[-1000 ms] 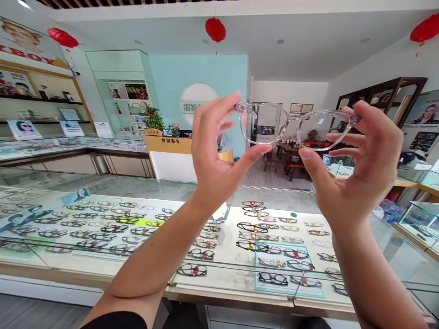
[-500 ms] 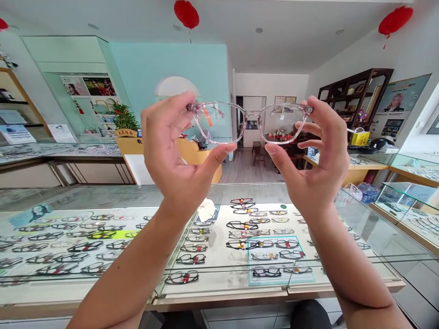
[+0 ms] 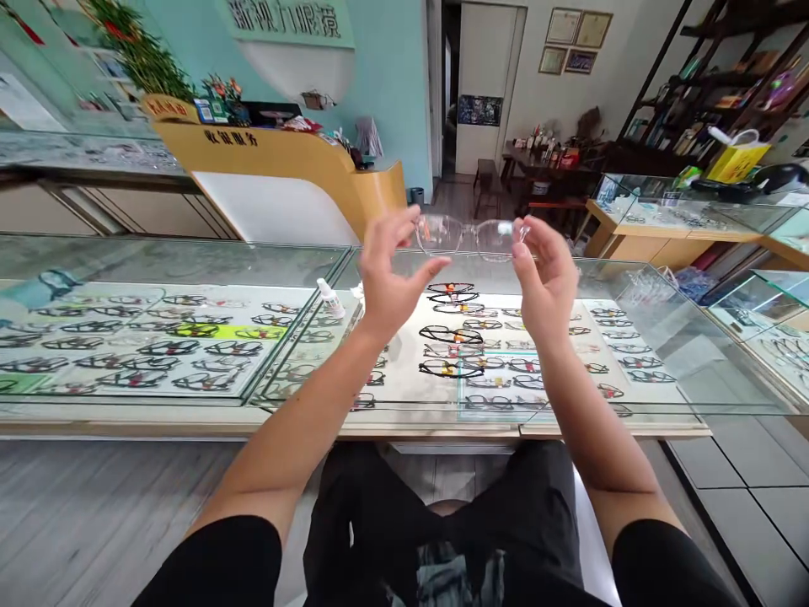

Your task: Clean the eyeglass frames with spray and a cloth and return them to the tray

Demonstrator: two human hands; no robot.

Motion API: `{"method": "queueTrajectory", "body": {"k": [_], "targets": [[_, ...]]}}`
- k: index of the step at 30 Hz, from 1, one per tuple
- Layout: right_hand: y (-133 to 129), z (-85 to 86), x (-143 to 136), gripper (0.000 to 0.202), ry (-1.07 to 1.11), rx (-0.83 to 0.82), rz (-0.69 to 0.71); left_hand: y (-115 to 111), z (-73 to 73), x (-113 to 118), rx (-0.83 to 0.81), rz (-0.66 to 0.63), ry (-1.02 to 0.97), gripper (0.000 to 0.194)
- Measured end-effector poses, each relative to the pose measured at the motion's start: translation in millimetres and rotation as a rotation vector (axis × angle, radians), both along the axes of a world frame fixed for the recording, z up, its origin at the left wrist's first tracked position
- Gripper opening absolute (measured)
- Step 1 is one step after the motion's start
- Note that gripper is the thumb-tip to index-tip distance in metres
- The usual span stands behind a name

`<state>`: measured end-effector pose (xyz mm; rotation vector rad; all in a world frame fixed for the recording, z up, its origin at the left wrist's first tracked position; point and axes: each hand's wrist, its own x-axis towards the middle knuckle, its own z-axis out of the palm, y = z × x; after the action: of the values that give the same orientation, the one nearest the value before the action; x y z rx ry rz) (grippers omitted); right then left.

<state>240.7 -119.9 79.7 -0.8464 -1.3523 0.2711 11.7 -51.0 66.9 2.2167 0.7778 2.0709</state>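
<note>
A pair of clear-framed eyeglasses (image 3: 468,230) is held up level above the glass counter, its lenses facing across the room. At the left end of the frame, the fingertips of my left hand (image 3: 390,274) meet the hinge, and the thumb reaches below the left lens rim. My right hand (image 3: 549,282) pinches the right end between thumb and fingers. An orange tag shows at the left lens. Under the glass lie rows of other spectacles (image 3: 451,335). A small white bottle (image 3: 329,298) stands on the counter, left of my left hand.
The glass display counter (image 3: 417,426) runs across in front of my lap. Behind it is a yellow and white reception desk (image 3: 265,181) with a plant (image 3: 136,55). To the right are another display case (image 3: 686,228) and a yellow bag (image 3: 736,160).
My view has tilted down, bringing my lap and the bottle into sight. Both hands and the eyeglasses are farther from me and lower in the picture. The grip stays on the frame's ends.
</note>
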Motion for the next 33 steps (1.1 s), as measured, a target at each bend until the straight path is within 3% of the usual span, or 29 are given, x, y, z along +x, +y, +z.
{"method": "queueTrajectory", "body": {"k": [4, 6, 9, 18, 33], "targets": [[39, -47.9, 3, 0.037, 0.172, -0.235, 0.042, 24, -61.1, 0, -0.126, 0.027, 0.016, 0.068], [50, -62.7, 3, 0.035, 0.205, -0.319, 0.060, 31, -80.0, 0, -0.167, 0.035, 0.013, 0.066], [57, -76.6, 2, 0.035, 0.235, -0.387, 0.079, 36, -96.5, -1, -0.232, 0.035, 0.004, 0.067], [60, -98.8, 3, 0.030, 0.430, -0.512, 0.217, 34, -111.7, -2, -0.372, 0.005, 0.021, 0.069], [62, -99.4, 4, 0.025, 0.632, -0.634, 0.436, 33, -117.9, -2, -0.424, -0.035, 0.006, 0.072]]}}
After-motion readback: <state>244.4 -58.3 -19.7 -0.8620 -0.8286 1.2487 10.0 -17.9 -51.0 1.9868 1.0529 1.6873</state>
